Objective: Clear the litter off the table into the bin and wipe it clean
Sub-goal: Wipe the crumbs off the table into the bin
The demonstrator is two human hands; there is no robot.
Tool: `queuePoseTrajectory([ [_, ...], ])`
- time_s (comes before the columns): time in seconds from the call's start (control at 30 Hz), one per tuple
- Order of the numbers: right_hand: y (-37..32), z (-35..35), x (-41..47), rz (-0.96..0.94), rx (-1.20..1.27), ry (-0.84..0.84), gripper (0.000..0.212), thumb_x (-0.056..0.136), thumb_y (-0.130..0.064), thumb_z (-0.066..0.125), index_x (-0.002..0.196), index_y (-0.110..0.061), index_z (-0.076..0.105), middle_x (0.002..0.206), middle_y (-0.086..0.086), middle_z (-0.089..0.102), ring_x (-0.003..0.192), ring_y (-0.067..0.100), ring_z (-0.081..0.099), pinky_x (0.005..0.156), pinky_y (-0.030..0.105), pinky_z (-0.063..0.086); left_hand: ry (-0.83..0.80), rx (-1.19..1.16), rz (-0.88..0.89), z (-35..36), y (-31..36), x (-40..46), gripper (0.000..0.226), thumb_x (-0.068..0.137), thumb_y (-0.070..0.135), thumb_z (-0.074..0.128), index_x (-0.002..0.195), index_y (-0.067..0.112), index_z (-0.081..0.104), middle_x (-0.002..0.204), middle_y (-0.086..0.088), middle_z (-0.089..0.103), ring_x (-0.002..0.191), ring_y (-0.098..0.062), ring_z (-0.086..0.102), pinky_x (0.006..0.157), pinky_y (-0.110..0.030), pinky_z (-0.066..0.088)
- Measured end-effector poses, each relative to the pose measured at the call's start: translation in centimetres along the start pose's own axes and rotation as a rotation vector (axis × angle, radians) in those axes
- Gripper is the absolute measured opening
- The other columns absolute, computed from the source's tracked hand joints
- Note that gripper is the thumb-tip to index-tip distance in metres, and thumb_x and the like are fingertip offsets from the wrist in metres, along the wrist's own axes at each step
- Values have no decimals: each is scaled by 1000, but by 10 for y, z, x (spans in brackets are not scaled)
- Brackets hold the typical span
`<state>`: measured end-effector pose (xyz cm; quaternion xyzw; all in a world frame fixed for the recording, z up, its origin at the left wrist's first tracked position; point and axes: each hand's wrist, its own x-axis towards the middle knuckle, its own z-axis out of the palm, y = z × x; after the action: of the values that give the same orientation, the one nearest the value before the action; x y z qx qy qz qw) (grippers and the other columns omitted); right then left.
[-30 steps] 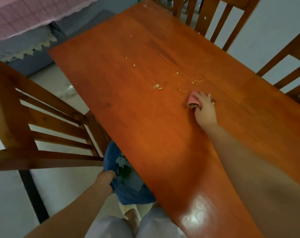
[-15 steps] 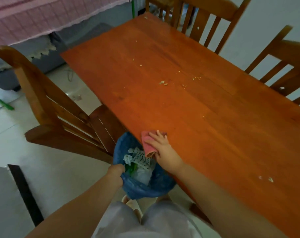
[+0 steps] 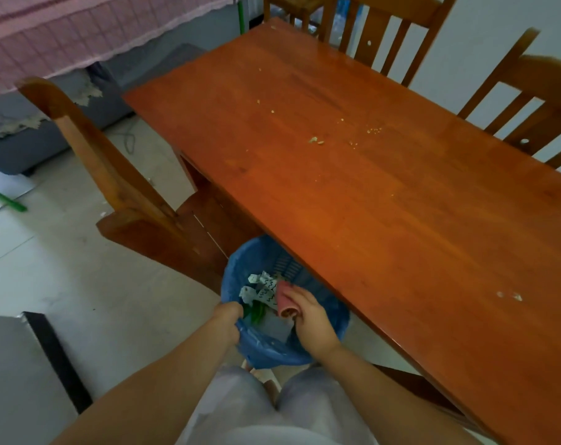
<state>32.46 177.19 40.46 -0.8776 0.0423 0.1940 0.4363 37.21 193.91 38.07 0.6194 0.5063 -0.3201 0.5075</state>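
Note:
A blue-lined bin [image 3: 333, 316] stands on the floor beside the near edge of the orange wooden table [image 3: 401, 226]. My left hand [image 3: 229, 319] grips the bin's rim at its left side. My right hand [image 3: 308, 319] holds a folded pink cloth [image 3: 284, 300] over the bin's opening, off the table. Crumpled patterned paper [image 3: 261, 289] and other litter lie inside the bin. Small crumbs [image 3: 316, 141] are scattered mid-table, more crumbs [image 3: 373, 130] lie to their right, and two white bits [image 3: 510, 296] sit near the front right.
A wooden chair [image 3: 128, 200] stands left of the bin, tucked toward the table. Two more chairs [image 3: 529, 101] line the table's far side. A grey sofa with pink cover [image 3: 48, 59] is at the back left. A green stick [image 3: 6, 200] lies on the floor.
My right hand swept the pink cloth from mid-table toward me, over the near edge, and now holds it above the bin. My left hand kept its grip on the bin rim.

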Motion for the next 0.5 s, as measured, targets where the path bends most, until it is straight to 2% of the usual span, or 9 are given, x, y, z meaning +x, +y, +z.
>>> queuePoseTrajectory([
  [0.07,-4,-5,4,-11,-62,-110,55,84,12,38,130,-14,51,138,11,46,125,22,45,99,12,27,11,4,-4,-4,0,-1,53,79,-14,34,130,-3,45,121,-25,53,115,-47,52,96,-61,44],
  [0.17,-9,-15,12,45,-41,-44,53,82,14,39,125,-12,56,132,11,50,120,22,49,94,12,33,2,-24,-22,-4,2,2,55,78,-15,33,130,-2,45,118,-24,53,115,-47,52,95,-61,44],
  [0.3,-20,-24,15,88,-13,-126,50,84,10,38,123,-14,58,131,10,53,119,24,51,100,23,40,-4,-4,-18,-3,7,0,53,78,-15,32,127,-3,46,119,-25,52,115,-47,52,96,-61,43],
  [0.37,-42,-43,15,160,276,-74,45,87,10,38,119,-13,60,125,10,57,112,24,57,98,34,48,-24,-22,-18,-2,11,-2,50,79,-15,33,125,-2,47,108,-24,51,111,-46,53,96,-60,44],
  [0.43,-61,-76,17,174,581,-79,32,93,-2,43,116,-16,61,113,6,65,98,18,65,83,30,56,-17,-16,-19,0,13,-1,51,78,-14,33,126,-3,47,105,-24,50,110,-47,54,95,-62,44],
  [0.5,-72,-120,26,119,744,-68,25,93,-17,52,116,-20,61,105,4,70,93,18,69,79,29,57,-16,-24,-25,5,17,4,50,77,-14,34,125,-3,47,108,-25,50,113,-49,53,95,-62,44],
])
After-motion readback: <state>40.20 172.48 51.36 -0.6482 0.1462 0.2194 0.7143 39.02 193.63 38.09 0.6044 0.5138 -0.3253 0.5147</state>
